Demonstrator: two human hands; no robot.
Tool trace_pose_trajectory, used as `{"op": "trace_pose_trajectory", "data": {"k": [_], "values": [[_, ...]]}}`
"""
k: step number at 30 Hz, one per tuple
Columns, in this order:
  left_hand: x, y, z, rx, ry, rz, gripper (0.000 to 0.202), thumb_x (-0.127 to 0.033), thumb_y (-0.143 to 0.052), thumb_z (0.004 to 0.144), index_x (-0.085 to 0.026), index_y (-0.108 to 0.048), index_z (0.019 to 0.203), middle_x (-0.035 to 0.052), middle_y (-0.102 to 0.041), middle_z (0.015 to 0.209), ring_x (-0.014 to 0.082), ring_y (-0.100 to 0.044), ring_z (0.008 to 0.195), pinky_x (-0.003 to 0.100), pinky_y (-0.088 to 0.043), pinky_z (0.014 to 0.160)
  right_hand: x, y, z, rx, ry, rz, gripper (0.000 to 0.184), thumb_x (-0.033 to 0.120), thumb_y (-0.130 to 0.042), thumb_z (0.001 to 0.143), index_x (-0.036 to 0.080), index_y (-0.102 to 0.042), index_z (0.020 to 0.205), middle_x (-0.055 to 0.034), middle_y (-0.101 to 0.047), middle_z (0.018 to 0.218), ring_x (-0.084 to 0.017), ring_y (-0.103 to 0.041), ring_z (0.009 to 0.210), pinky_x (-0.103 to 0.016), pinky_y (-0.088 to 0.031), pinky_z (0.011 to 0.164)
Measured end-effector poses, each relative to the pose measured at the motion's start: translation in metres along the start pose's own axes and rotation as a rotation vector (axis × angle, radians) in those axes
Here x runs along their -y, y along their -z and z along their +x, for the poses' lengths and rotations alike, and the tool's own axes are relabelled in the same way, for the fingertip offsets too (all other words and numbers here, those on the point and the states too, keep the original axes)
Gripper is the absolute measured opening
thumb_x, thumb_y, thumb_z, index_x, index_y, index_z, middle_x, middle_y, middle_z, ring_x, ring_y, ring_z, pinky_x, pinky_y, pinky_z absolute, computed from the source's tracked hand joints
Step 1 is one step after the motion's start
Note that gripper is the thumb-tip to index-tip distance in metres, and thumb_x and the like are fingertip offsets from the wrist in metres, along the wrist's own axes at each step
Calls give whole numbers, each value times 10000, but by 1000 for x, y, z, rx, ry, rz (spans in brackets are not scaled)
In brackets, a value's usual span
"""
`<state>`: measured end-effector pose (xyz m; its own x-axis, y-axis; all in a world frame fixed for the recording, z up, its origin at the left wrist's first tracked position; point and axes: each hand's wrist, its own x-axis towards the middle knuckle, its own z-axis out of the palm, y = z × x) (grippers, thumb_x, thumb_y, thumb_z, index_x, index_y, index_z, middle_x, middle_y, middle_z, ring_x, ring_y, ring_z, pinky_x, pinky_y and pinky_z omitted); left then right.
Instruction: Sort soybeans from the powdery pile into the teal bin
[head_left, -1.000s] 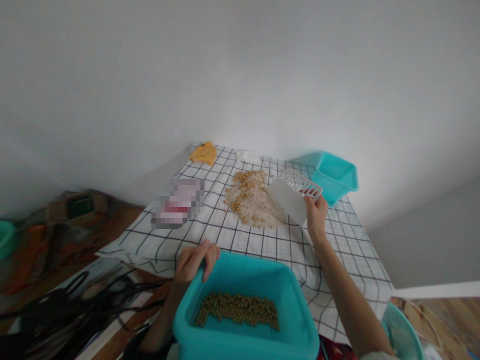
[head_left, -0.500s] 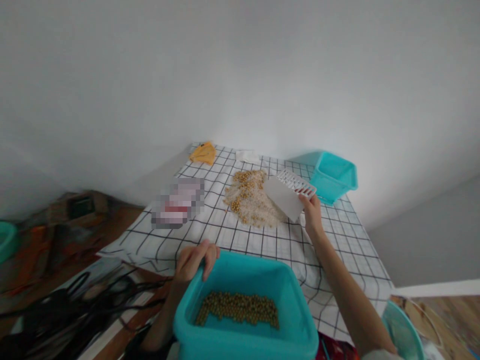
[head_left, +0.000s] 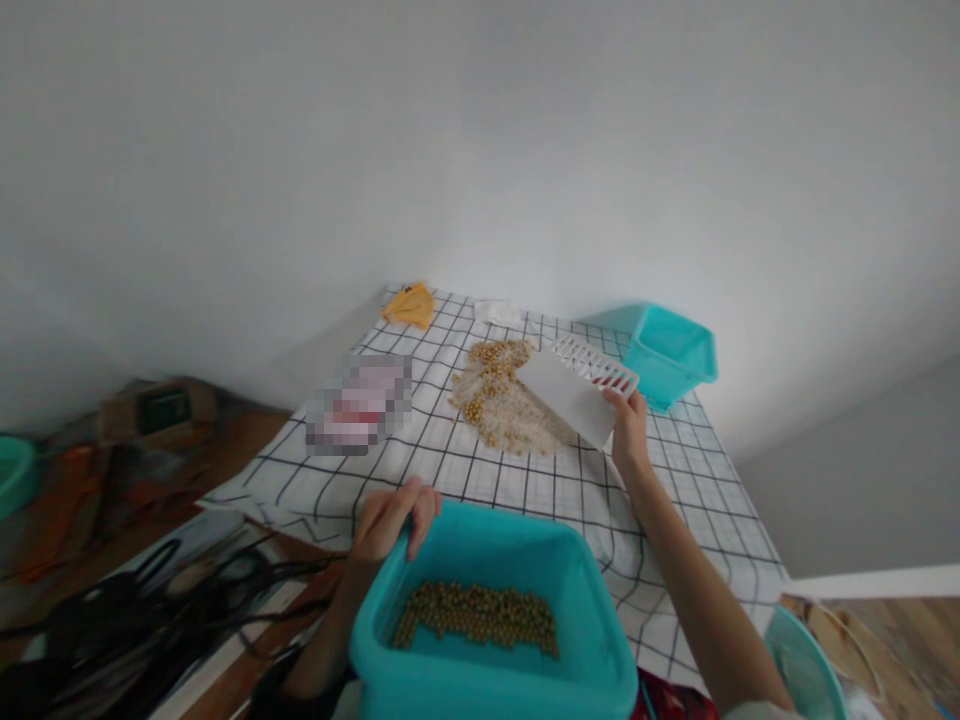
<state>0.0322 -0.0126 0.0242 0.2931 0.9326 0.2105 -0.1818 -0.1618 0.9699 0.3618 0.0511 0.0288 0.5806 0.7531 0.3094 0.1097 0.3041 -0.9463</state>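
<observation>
My left hand (head_left: 391, 518) is closed over the far left corner of a turquoise plastic bin (head_left: 495, 690). Brownish gold beads (head_left: 480, 612) cover part of the bin's floor. On the table, my right hand (head_left: 630, 432) grips a white plastic piece (head_left: 568, 398) with a flat solid panel and a slotted side. Its panel is tilted, and its left corner overlaps the view of a spread pile of pale grains (head_left: 521, 415) mixed with gold beads (head_left: 499, 355). Whether the panel touches the pile I cannot tell.
The table has a checked cloth (head_left: 442, 470). A second turquoise bin (head_left: 664, 355) stands at the back right. An orange cloth (head_left: 410, 306), a white packet (head_left: 496, 313) and a blurred pink item (head_left: 360, 405) lie on it. Black cables (head_left: 150, 600) are low on the left.
My right hand has turned the white plastic piece slightly, its panel shifting a little. My left hand stays on the bin's rim.
</observation>
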Motion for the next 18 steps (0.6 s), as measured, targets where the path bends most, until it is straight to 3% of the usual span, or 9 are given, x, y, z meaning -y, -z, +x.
{"op": "trace_pose_trajectory", "data": {"k": [4, 9, 18], "values": [[5, 3, -1, 20, 13, -73, 653, -376, -372, 1006, -219, -441, 377, -3, -435, 349, 143, -420, 455, 371, -402, 705, 4, 0, 0, 7, 14, 29, 275, 369, -636, 687, 184, -685, 885, -55, -718, 941, -215, -627, 836, -341, -463, 800], [3, -4, -3, -39, 26, -151, 634, -320, -387, 1006, -221, -430, 382, -10, -416, 353, 143, -401, 455, 370, -390, 705, 13, -3, -5, 43, -28, 72, 248, 366, -669, 661, 196, -696, 838, -41, -712, 885, -208, -617, 795, -326, -460, 760], [4, 1, -3, 5, 5, -100, 649, -340, -382, 1013, -215, -450, 380, 2, -442, 349, 139, -423, 448, 374, -426, 698, 22, -9, -16, 257, -87, 28, 204, 361, -680, 666, 213, -712, 804, -40, -727, 837, -229, -626, 764, -339, -480, 713]]}}
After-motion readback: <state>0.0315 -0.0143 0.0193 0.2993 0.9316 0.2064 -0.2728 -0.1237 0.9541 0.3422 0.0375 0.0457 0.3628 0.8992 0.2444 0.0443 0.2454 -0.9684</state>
